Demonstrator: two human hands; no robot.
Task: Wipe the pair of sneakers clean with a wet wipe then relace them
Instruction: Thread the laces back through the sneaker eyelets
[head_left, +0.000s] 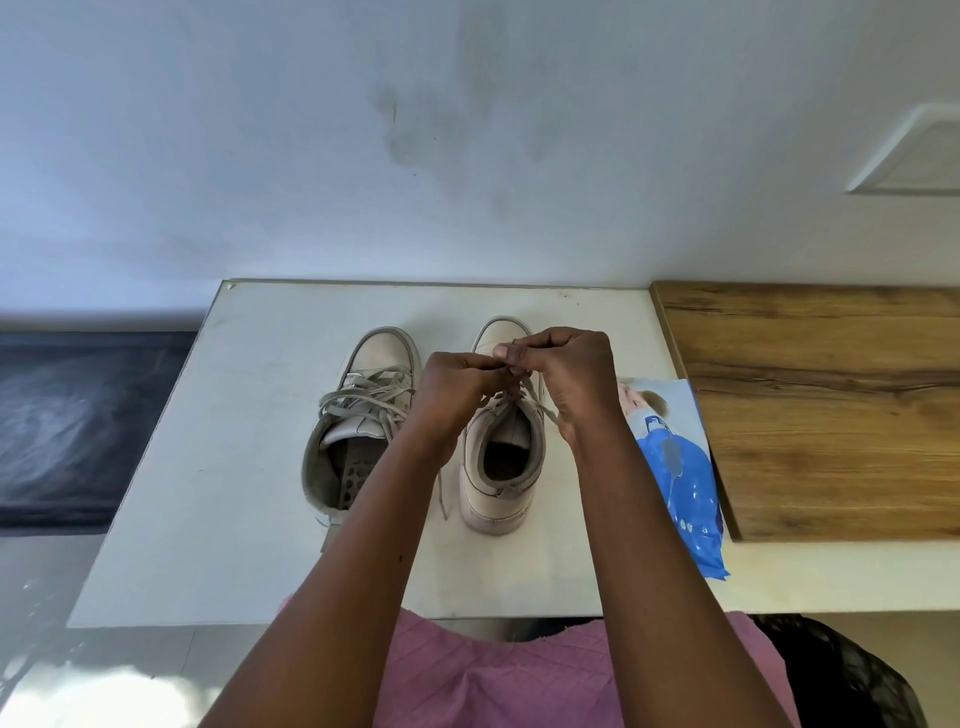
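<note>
Pinched lace (546, 410) in curled fingers of left hand (460, 382) and right hand (569, 371), directly above right sneaker (496, 499), laid toe-away; right hand nearer toe.

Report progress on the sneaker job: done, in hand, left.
Done, apparently: wiping, since no wipe is out and the wipes pack lies aside. The left sneaker is laced, though its laces lie loose and no bow shows. In hand: the left hand and right hand pinch the lace over the right sneaker. Left: finish that lacing, and probably tie both.
</note>
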